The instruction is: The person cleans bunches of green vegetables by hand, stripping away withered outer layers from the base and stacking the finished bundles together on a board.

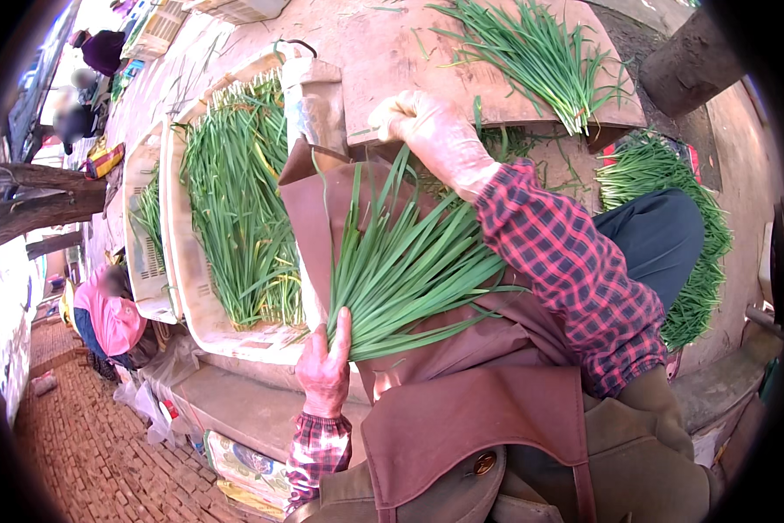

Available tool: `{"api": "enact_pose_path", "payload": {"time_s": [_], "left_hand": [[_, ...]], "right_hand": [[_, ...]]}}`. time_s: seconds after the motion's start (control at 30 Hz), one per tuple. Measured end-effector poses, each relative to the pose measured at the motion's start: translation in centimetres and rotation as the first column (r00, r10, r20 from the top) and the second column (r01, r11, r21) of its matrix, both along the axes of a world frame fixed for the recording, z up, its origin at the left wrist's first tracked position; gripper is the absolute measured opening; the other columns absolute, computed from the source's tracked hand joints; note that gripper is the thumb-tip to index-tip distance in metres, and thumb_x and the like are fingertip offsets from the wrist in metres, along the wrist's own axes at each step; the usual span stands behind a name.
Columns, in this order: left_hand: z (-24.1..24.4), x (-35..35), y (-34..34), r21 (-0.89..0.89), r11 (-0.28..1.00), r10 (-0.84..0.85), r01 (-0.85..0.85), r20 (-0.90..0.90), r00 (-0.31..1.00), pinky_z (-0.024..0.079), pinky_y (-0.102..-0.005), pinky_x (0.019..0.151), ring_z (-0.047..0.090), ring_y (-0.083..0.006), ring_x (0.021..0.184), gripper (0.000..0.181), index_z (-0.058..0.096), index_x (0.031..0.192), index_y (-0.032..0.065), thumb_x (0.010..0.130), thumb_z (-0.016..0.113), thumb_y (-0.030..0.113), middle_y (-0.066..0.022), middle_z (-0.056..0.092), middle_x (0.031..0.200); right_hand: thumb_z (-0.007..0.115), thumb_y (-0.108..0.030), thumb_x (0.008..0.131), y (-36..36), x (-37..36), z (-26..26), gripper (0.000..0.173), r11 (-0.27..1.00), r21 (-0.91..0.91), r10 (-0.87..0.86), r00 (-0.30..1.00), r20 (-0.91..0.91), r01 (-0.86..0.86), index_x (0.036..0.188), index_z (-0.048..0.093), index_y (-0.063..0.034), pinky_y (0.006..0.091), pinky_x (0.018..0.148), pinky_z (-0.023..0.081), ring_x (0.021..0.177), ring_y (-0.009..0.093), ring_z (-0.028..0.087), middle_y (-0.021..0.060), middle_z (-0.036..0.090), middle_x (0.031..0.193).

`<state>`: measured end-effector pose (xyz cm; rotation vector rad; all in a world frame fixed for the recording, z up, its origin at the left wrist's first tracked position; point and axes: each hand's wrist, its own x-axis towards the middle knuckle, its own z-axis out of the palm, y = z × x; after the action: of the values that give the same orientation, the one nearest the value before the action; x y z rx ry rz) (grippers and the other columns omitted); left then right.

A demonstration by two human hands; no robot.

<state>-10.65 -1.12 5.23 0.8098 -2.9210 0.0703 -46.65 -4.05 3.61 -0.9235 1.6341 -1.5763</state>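
Observation:
My left hand [326, 376] grips one end of a bunch of long flat green leaves, likely garlic chives [411, 268]. The leaves fan out up and to the right across a brown apron [470, 418] over my lap. Beyond their far tips, my right hand [428, 134] is raised with its fingers curled in. I see nothing between those fingers, though their inner side is partly hidden. Left of the bunch, a pale plastic crate [186, 287] holds chives laid in dense rows [241, 196]. A cloth-wrapped piece [313, 98] stands at that crate's inner side.
A loose chive bundle [542, 59] lies on a wooden board [392, 59] ahead. More chives [692, 281] are heaped beyond my right knee [653, 229]. A second crate [145, 287] sits farther left. A person in pink [114, 314] bends at left; tree trunks [692, 62] flank the area.

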Motion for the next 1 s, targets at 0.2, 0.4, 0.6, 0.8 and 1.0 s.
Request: {"api": "enact_pose_path", "payload": {"time_s": [0.2, 0.4, 0.6, 0.8, 1.0], "left_hand": [[-0.2, 0.1, 0.1, 0.009, 1.000, 0.012, -0.012, -0.005, 1.000, 0.053, -0.0373, 0.063, 0.061, -0.0283, 0.073, 0.065, 0.057, 0.139, 0.0182, 0.077, 0.063, 0.002, -0.0161, 0.063, 0.102], [0.0, -0.2, 0.2, -0.005, 1.000, 0.010, -0.010, -0.004, 1.000, 0.053, -0.0375, 0.062, 0.062, -0.0285, 0.073, 0.067, 0.057, 0.139, 0.0180, 0.075, 0.062, -0.001, -0.0158, 0.062, 0.101], [-0.2, -0.3, 0.3, 0.010, 1.000, 0.022, -0.022, -0.020, 1.000, 0.053, -0.0377, 0.063, 0.063, -0.0293, 0.072, 0.069, 0.058, 0.138, 0.0155, 0.073, 0.061, -0.005, -0.0171, 0.064, 0.102], [-0.7, 0.5, 0.0, -0.005, 1.000, -0.006, 0.006, -0.053, 0.999, 0.054, -0.0370, 0.064, 0.064, -0.0298, 0.076, 0.062, 0.060, 0.136, 0.0142, 0.076, 0.063, -0.002, -0.0175, 0.064, 0.103], [-1.5, 1.9, 0.3, 0.008, 1.000, 0.008, -0.008, -0.087, 0.996, 0.055, -0.0368, 0.064, 0.065, -0.0322, 0.080, 0.052, 0.063, 0.130, 0.0110, 0.080, 0.064, 0.000, -0.0187, 0.063, 0.103]], "right_hand": [[0.066, -0.006, 0.091, 3.6, 2.2, 1.4, 0.024, 0.968, -0.082, 0.205, 0.935, -0.290, -0.238, 0.114, 0.067, -0.0006, 0.0277, 0.085, 0.054, 0.095, 0.014, 0.068, 0.0089, 0.071, 0.098], [0.071, -0.009, 0.078, 3.3, 4.9, -1.4, 0.030, 0.945, -0.114, 0.122, 0.654, -0.747, -0.306, 0.108, 0.067, -0.0063, 0.0375, 0.074, 0.054, 0.086, 0.029, 0.066, 0.0090, 0.065, 0.092], [0.063, -0.018, 0.086, 3.1, 7.2, -0.9, 0.012, 0.963, -0.166, 0.050, 0.747, -0.663, -0.212, 0.086, 0.068, -0.0064, 0.0404, 0.069, 0.053, 0.075, 0.029, 0.065, 0.0105, 0.063, 0.078], [0.064, -0.013, 0.094, 5.2, 0.7, 3.0, 0.014, 0.995, -0.095, 0.017, 0.995, 0.097, -0.008, 0.098, 0.072, -0.0019, 0.0236, 0.065, 0.052, 0.068, 0.007, 0.061, 0.0033, 0.071, 0.090], [0.065, -0.018, 0.094, 8.0, -6.2, 0.7, 0.019, 0.997, 0.056, -0.032, 0.972, -0.231, 0.046, 0.100, 0.071, -0.0008, 0.0270, 0.076, 0.052, 0.079, 0.011, 0.064, 0.0054, 0.071, 0.088]]}}
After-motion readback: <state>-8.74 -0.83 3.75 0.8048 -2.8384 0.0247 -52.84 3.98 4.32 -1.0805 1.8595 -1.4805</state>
